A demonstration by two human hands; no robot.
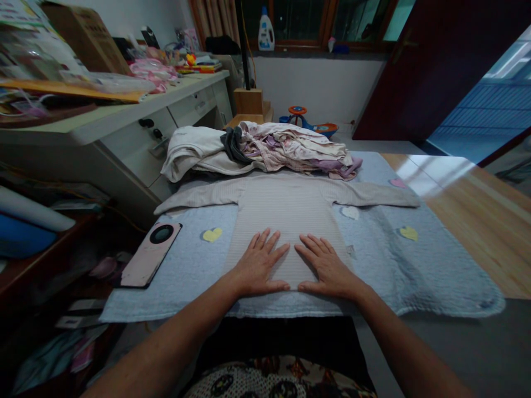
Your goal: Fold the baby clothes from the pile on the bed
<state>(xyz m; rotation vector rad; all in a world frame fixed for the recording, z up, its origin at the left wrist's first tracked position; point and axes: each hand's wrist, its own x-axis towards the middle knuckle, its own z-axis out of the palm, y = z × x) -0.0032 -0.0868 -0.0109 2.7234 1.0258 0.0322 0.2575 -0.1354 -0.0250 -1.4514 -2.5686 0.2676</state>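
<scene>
A beige striped long-sleeved garment (286, 215) lies flat and face-up on a pale blue quilted blanket (435, 276), its sleeves spread out to both sides. My left hand (259, 264) rests palm-down on the lower left of the garment, fingers apart. My right hand (327, 266) lies the same way on the lower right, close to my left hand. Neither hand grips the cloth. Just behind the garment's collar is a heap of folded and crumpled clothes (290, 149) in white, pink and grey.
A pink-backed phone (151, 254) lies beside the blanket's left edge, and several paper heart shapes dot the blanket. A white drawer desk (136, 138) piled with papers and bags stands at left. A wooden tabletop (477, 221) runs along the right.
</scene>
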